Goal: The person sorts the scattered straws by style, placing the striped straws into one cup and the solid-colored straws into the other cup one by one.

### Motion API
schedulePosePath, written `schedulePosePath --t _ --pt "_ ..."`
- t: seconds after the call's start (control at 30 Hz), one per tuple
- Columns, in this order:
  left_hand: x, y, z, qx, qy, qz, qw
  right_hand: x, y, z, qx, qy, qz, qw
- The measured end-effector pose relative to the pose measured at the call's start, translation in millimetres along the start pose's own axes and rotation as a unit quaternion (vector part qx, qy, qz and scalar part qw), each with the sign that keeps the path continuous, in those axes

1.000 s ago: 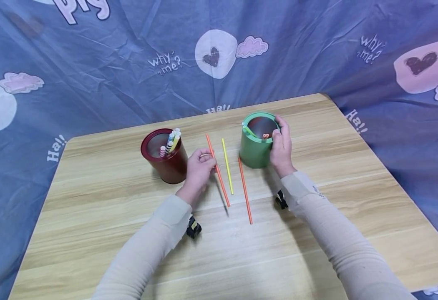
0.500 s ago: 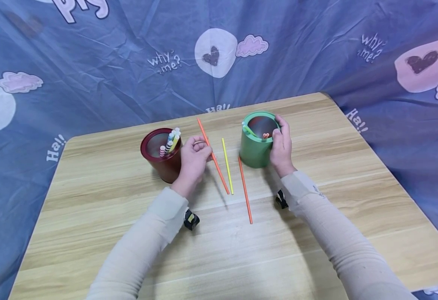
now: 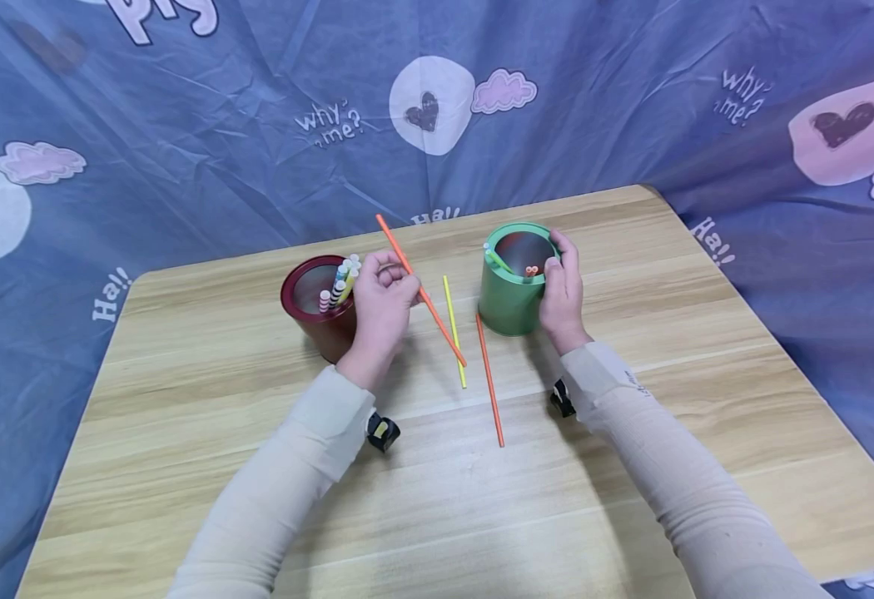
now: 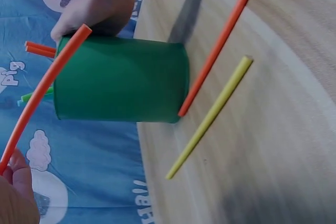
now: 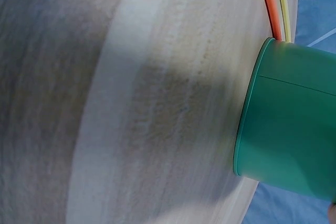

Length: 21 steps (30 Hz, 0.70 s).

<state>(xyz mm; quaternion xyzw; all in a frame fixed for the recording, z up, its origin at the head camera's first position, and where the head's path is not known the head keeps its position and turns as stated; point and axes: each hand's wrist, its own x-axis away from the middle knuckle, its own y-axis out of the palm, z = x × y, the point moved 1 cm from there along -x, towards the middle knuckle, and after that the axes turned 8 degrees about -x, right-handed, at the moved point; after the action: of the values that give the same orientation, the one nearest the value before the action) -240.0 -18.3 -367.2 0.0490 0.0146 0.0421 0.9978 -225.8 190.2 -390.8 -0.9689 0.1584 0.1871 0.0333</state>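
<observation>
My left hand (image 3: 383, 304) pinches an orange straw (image 3: 437, 318) between thumb and fingers, raised off the table and slanting. In the left wrist view that straw (image 4: 34, 98) crosses in front of the green can. With my right hand (image 3: 563, 295) I grip the far right side of the upright green can (image 3: 510, 306), thumb at its rim. Orange straws (image 3: 531, 271) and a green one (image 3: 499, 264) poke out of it. A yellow straw (image 3: 450, 309) and another orange straw (image 3: 490, 383) lie on the table between the hands.
A dark red can (image 3: 325, 333) with several striped and coloured straws (image 3: 341, 284) stands just left of my left hand, partly hidden by it. The wooden table (image 3: 182, 433) ends at the back before a blue printed cloth (image 3: 257, 166).
My left hand has lifted the orange straw and carried it away from me and slightly left, tilting it more. The right hand and green can have stayed put.
</observation>
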Motion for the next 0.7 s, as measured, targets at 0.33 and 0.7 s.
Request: schedulePosePath --t 0.33,0.7 --pt "0.4 2.0 12.1 0.029 0.061 0.014 0.9976 -1 0 0 0.009 0.001 0.008 1.000" --pt "4.7 7.0 22.9 0.049 0.116 0.017 0.9919 -1 0 1 0.007 -0.002 0.005 1.000"
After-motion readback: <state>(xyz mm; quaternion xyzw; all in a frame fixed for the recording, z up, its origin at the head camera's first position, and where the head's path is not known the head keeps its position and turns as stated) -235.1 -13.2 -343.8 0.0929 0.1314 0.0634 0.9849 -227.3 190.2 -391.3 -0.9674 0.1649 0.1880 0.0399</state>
